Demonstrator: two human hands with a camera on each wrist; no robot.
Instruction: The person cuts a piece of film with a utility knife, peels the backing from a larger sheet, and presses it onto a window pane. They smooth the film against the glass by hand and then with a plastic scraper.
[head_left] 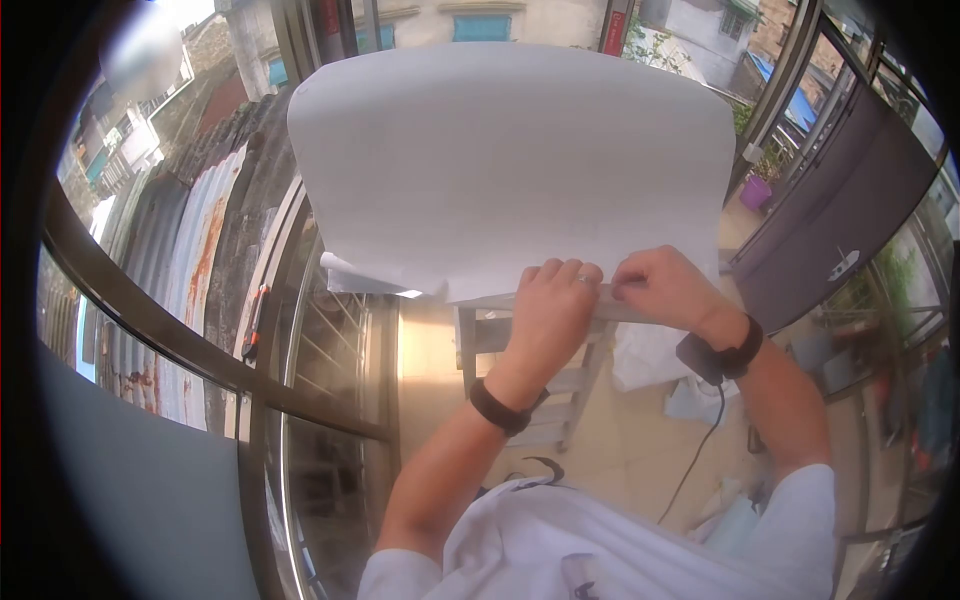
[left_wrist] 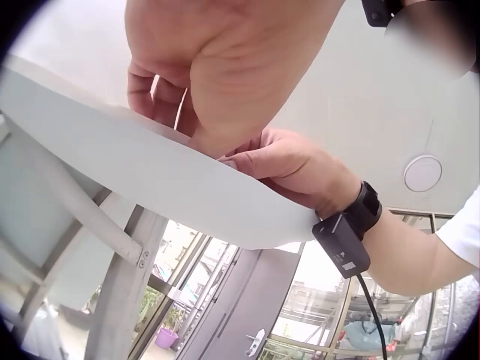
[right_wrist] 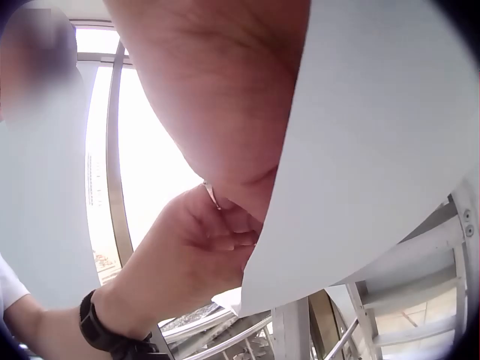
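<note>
A large white sheet [head_left: 510, 160] spreads out in front of me in the head view, its near edge running under both hands. My left hand [head_left: 558, 318] grips that edge, thumb and fingers on either side of it in the left wrist view. Right beside it, my right hand [head_left: 668, 285] pinches the same edge with curled fingers. In the right wrist view the sheet [right_wrist: 375, 150] hangs along the right palm, hiding some fingertips. A ring sits on a left finger, and both wrists wear dark bands.
Beneath the sheet stands a metal ladder-like frame [left_wrist: 124, 292]. Papers [head_left: 650, 355] lie lower down behind the right forearm. A cable [head_left: 695, 460] hangs from the right wrist camera. Window frames [head_left: 330, 410] stand at left, a dark door [head_left: 835, 200] at right, with a purple pot [head_left: 756, 192] near it.
</note>
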